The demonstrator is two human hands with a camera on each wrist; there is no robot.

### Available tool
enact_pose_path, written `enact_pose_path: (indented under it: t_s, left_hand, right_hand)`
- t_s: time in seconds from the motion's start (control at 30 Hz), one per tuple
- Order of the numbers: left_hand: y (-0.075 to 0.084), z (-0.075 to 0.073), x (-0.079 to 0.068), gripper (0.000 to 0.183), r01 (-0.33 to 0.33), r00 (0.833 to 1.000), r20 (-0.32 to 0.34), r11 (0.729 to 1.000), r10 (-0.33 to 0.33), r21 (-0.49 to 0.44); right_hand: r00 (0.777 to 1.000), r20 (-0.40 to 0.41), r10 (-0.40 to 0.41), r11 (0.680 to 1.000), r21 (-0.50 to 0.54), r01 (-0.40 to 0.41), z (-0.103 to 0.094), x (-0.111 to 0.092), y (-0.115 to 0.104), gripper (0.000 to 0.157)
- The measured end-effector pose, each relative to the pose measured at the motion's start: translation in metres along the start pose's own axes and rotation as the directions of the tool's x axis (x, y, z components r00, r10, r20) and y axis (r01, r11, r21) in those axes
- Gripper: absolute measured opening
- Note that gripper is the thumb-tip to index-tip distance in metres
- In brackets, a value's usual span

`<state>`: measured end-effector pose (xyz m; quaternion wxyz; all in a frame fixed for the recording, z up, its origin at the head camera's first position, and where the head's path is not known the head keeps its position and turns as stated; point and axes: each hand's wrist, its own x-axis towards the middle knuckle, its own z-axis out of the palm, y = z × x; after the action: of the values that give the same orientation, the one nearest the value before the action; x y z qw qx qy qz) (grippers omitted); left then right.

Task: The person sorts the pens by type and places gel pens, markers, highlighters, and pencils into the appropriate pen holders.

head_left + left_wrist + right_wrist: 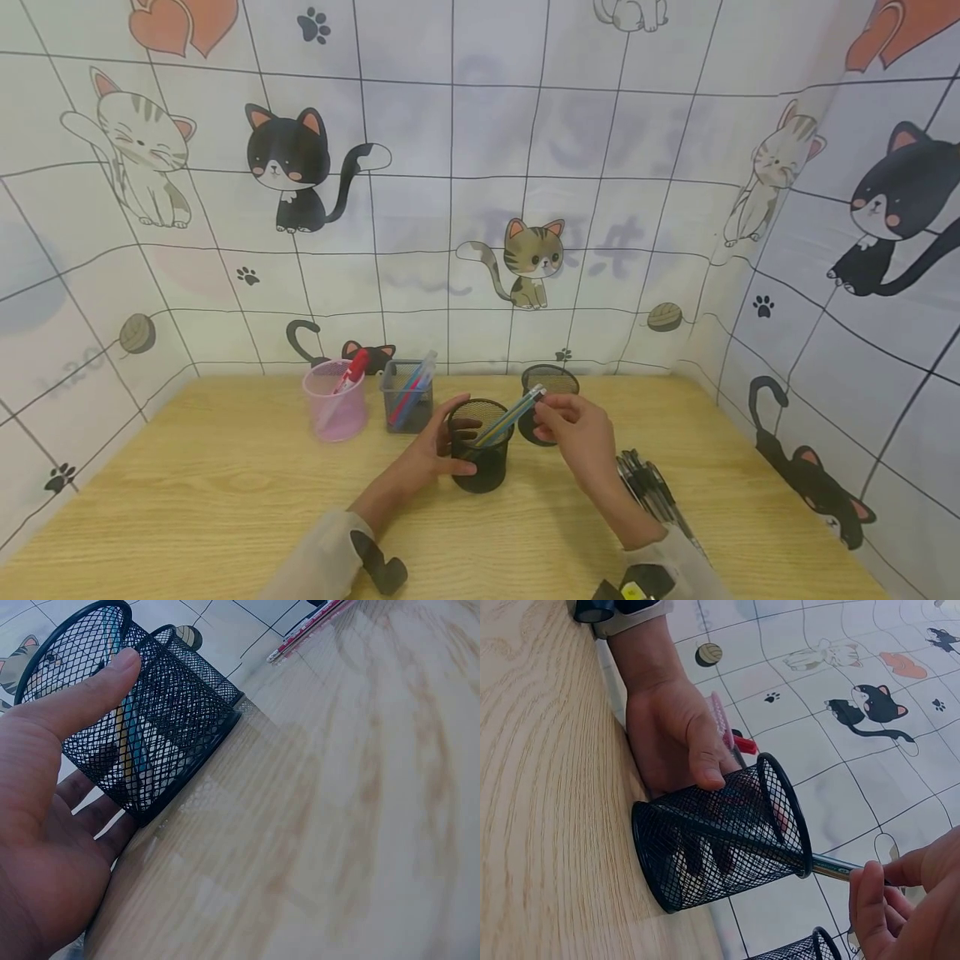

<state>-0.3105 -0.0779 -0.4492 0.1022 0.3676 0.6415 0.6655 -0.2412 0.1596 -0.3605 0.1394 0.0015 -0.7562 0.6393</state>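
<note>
My left hand (pixel 427 457) holds a black round mesh pen holder (pixel 480 471) by its side, thumb in front and fingers behind. The holder stands upright on the table. Several slim pencils (pixel 510 418), blue and yellowish, lean inside it, their upper ends past the right rim. My right hand (pixel 581 432) pinches those upper ends between thumb and fingers. In the left wrist view, the pencils' lower parts (pixel 129 742) show through the mesh. The right wrist view has the right hand (pixel 907 900) gripping the pencil ends (pixel 832 866) just outside the rim.
Behind stands a second black mesh holder (pixel 551 379). Left of it are a grey square holder (pixel 397 417) with coloured pens and a pink mesh cup (pixel 341 417) with a red marker (pixel 354 368). Several black pens (pixel 660 492) lie beside the right forearm. A cat-patterned sheet (pixel 412 275) surrounds the table.
</note>
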Motion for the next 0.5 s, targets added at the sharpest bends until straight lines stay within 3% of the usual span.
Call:
enact_pose_path:
  t_s: [0.3,0.5]
  left_hand:
    - [-0.001,0.001,-0.001,0.097,0.01,1.0,-0.008,1.0,-0.01,0.012]
    - [0.001,0.001,-0.001,0.095,0.03,0.999,-0.016,1.0,-0.03,-0.004]
  right_hand:
    - [1.0,0.0,0.004,0.999,-0.032,-0.004,-0.008,-0.01,-0.003,0.018]
    - [1.0,-0.008,-0.016,0.994,-0.112,0.015,-0.022,-0.018,-0.007,0.02]
